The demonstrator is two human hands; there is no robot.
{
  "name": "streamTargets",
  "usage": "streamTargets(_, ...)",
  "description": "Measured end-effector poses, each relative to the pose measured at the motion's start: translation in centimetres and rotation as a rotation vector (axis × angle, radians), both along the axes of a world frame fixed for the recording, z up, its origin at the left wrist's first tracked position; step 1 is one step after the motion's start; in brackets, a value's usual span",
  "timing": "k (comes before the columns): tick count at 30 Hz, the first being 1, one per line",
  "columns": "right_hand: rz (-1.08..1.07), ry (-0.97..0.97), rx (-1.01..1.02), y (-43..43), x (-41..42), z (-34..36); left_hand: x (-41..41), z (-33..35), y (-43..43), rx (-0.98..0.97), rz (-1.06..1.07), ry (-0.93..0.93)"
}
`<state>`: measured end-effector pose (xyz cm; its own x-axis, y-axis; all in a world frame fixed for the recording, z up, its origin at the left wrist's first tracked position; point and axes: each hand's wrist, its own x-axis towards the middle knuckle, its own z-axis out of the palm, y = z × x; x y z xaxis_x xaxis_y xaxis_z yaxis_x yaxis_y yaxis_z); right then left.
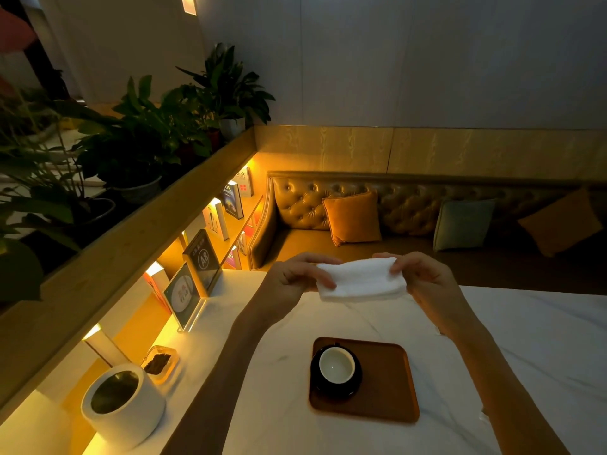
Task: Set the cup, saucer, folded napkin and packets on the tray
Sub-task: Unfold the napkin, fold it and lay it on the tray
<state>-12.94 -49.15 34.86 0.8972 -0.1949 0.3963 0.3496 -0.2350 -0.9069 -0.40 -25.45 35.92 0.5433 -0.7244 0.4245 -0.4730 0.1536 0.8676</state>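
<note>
Head view looks down a white table (pixel 525 339) toward a tufted bench at the far side. Both hands are raised above the far part of the table with the napkin (pixel 361 280) stretched between them — the left hand (pixel 295 277) pinches its left end, thumb laid across the front, and the right hand (pixel 423 274) pinches the right end, fingers curled over the top edge. The napkin looks folded into a band, its long axis running left to right and sagging a little in the middle.

What the coming move turns on, I think, is this: the tray (pixel 391 389) lies nearer than the hands and below them, well apart from the napkin. The cup (pixel 336 366) sits on its saucer (pixel 335 387) in the tray's left half, so the bare wood is on the right. That open strip runs near to far, while the napkin lies crosswise; it would likely need a turn, or another fold, to fit beside the saucer. The right hand is on the side of that free space and seems the better placed to carry it down.

Both forearms reach forward, bare, the wrists bent slightly inward toward each other.

I can see no packets anywhere — on the tray or the table.
</note>
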Motion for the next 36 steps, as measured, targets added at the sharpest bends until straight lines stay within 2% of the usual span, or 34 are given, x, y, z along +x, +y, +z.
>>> streamTargets(4,0.013,0.058,0.103,0.0,0.2,-0.4,-0.1,-0.4,0.5,0.050,0.019,-0.036)
streamTargets(8,0.111,0.127,0.255,-0.7,-0.1,-0.8,0.0,-0.7,0.8,0.052,-0.017,0.223)
streamTargets(13,0.076,0.235,0.007,-0.8,0.1,-1.4,-0.2,-1.7,0.0,0.103,0.128,0.359)
streamTargets(15,0.064,0.268,-0.031,-0.4,0.3,-1.5,-0.3,-2.2,-0.4,0.100,0.203,0.361)
streamTargets(18,0.001,0.264,-0.073,0.3,0.4,-2.0,-0.5,-2.8,-0.8,0.097,0.208,0.405)
streamTargets(22,-0.032,0.252,-0.050,0.8,0.1,-2.8,-0.6,-3.4,-0.9,0.187,0.171,0.441)
streamTargets(27,-0.095,0.408,-0.066,1.4,-0.1,-4.7,-1.3,-4.2,-1.3,0.254,0.158,0.480)
streamTargets(36,-0.167,0.496,0.024,0.3,-1.6,-8.2,-1.9,-7.6,-3.7,0.361,0.185,0.501)
